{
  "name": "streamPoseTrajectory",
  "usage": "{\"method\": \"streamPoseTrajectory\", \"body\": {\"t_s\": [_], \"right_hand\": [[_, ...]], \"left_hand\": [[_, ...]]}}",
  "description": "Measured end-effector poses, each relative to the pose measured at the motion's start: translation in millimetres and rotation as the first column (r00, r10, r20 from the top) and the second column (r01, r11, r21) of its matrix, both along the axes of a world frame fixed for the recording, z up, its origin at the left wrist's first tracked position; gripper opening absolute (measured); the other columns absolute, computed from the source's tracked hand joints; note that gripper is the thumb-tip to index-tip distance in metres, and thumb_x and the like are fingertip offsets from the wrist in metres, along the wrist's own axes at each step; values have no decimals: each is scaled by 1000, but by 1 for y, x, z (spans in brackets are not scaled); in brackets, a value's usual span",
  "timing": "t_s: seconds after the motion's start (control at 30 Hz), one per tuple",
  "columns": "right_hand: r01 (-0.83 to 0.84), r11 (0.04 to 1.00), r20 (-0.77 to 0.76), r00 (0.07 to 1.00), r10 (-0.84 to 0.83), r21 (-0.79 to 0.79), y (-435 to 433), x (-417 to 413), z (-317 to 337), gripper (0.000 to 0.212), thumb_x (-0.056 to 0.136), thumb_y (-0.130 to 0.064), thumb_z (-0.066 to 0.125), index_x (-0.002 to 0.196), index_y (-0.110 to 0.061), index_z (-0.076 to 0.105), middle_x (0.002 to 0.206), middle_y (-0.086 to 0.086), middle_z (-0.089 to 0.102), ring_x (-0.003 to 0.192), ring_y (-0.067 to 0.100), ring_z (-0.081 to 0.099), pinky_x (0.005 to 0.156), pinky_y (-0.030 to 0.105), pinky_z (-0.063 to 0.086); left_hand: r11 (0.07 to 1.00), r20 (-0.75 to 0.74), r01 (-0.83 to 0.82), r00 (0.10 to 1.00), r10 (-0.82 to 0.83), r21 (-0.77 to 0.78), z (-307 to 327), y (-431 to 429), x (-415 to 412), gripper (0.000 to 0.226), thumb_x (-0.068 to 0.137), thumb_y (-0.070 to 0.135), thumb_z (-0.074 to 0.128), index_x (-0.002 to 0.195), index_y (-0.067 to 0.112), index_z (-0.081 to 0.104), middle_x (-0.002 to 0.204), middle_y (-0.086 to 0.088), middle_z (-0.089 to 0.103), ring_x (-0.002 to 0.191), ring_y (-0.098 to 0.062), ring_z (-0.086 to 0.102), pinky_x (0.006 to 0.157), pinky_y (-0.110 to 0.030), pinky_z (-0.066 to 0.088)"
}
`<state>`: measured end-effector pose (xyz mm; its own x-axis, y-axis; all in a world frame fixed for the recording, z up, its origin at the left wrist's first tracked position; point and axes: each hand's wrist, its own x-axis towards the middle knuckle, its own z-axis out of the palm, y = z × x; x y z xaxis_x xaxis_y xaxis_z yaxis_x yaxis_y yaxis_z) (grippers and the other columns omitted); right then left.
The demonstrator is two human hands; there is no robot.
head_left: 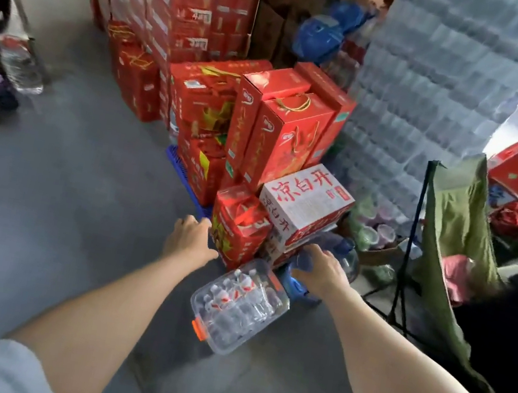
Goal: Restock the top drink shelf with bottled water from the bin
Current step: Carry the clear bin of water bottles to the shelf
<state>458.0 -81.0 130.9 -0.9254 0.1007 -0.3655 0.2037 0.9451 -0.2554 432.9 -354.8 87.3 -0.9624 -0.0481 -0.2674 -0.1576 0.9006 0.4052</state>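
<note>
One clear bin (280, 304) lying tilted on grey floor (43, 193), between two outstretched forearms, with two orange latches (199, 329) showing. Water bottles (230, 309) filling it, red-white labels, too blurred for counting. Left hand (189, 239) hovering just beside red carton (238, 227), fingers bending downward; cannot tell whether holding anything. Right hand (321, 269) lying over blue object (303, 261) — cannot tell whether gripping. One white carton (305, 201) sitting just behind.

Both bare forearms outstretched forward and down, left hand (189, 239) and right hand (324, 272) palm-down, fingers bent.
</note>
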Motion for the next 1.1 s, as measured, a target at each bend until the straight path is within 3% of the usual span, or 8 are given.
{"method": "streamPoseTrajectory", "body": {"t_s": [0.1,0.23,0.4,0.63,0.73,0.97,1.03,1.1], "right_hand": [[-43,999,33,999,43,-10,18,-51,-25,72,88,-44,70,151,-25,41,133,12,60,118,33,61,78,32,45],[-180,983,111,977,182,-30,38,-118,-60,75,91,-44,67,154,-21,35,141,12,57,125,34,59,97,39,54],[-364,930,183,912,367,-50,71,-205,-109,59,91,-44,64,141,-17,48,133,13,64,121,36,61,99,44,52],[-388,915,397,827,398,-108,108,-268,-200,58,86,-48,70,133,-18,54,126,9,66,113,30,63,92,39,54],[-340,933,456,815,356,-120,114,-280,-251,66,87,-50,71,142,-21,49,132,10,60,117,30,61,91,36,51],[-130,984,575,799,178,-124,118,-291,-388,56,84,-55,71,129,-23,61,119,1,67,107,21,62,81,30,46],[-100,989,606,782,146,-110,119,-294,-432,53,84,-60,70,119,-21,62,111,0,69,95,19,63,74,29,46],[-46,994,627,773,97,-96,121,-293,-477,65,83,-61,72,130,-18,60,117,2,69,102,22,65,79,31,48]], "left_hand": [[998,29,-66,997,66,-21,-16,13,-39,63,76,44,78,130,26,51,129,-6,50,122,-28,47,88,-41,48],[976,82,-216,973,217,-19,-45,29,-79,63,75,43,78,130,27,51,126,-4,50,121,-27,47,80,-39,46],[896,196,-441,875,443,-56,-82,68,-101,65,76,42,78,133,26,51,128,-5,50,123,-28,48,90,-38,46],[826,414,-555,732,541,-99,-145,120,-96,60,82,47,73,133,21,52,132,-9,52,123,-28,49,97,-36,47],[780,482,-620,660,577,-84,-188,124,-94,57,85,45,71,131,15,56,130,-13,54,119,-29,54,98,-34,46],[542,633,-840,410,657,-19,-329,119,-86,74,81,63,68,132,13,53,131,-9,59,117,-26,59,81,-29,42],[425,664,-905,332,670,24,-376,121,-83,81,78,61,73,137,10,51,135,-10,58,119,-28,58,85,-31,44],[359,689,-933,275,671,22,-420,124,-77,84,77,59,75,141,10,49,139,-11,56,123,-30,56,93,-35,45]]}}
